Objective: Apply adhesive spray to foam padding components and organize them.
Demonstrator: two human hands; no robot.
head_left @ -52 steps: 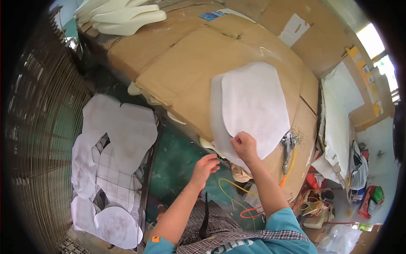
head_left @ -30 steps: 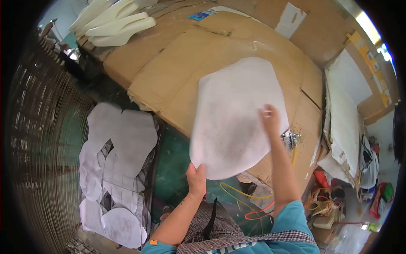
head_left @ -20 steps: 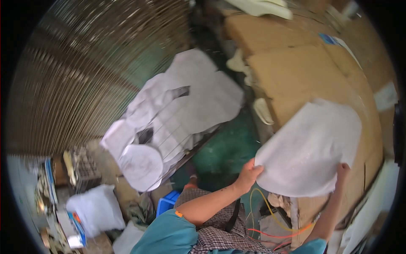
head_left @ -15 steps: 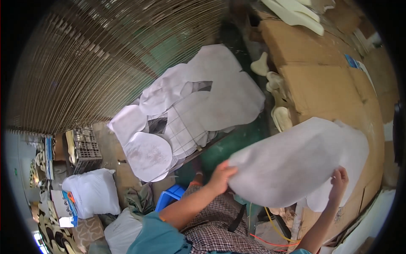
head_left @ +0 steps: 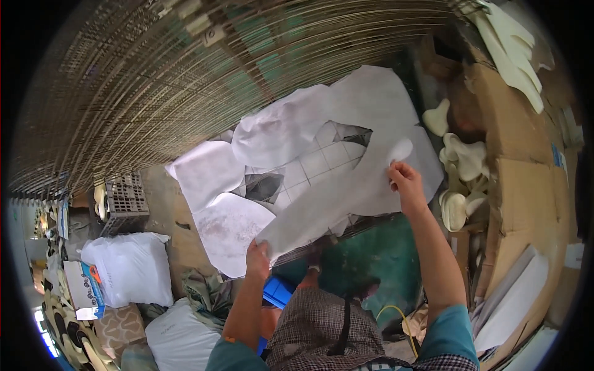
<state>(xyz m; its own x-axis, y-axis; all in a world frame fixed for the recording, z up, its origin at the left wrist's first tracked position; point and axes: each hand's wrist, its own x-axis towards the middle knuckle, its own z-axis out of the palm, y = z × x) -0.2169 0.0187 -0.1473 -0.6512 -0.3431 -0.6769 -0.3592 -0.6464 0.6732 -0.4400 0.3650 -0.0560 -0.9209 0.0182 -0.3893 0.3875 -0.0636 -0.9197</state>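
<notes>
Between my two hands stretches a large, pale, rounded sheet (head_left: 325, 210), thin and flexible, over a wire grid rack (head_left: 307, 168). My left hand (head_left: 258, 260) pinches its near left edge. At its right end, my right hand (head_left: 407, 185) pinches the edge with thumb and fingers, and the corner there curls up. Several similar white sheets lie on the rack beyond, among them a rounded one with a speckled grey patch (head_left: 232, 226) at the left and a wide one (head_left: 371, 93) at the far right. Part of the grid and dark gaps show between them.
Stacked wire racks (head_left: 154, 80) rise behind. To the right stands a cardboard-covered surface (head_left: 526, 198) with white sheets (head_left: 513, 303) at its near end. Cream moulded pieces (head_left: 461, 161) lie beside it. White sacks (head_left: 127, 269), a plastic crate (head_left: 125, 198) and a blue bin (head_left: 278, 292) stand at the left and near.
Both hands have carried the sheet leftward from the cardboard-covered surface to over the rack. My right hand has moved up and left, and the view has turned.
</notes>
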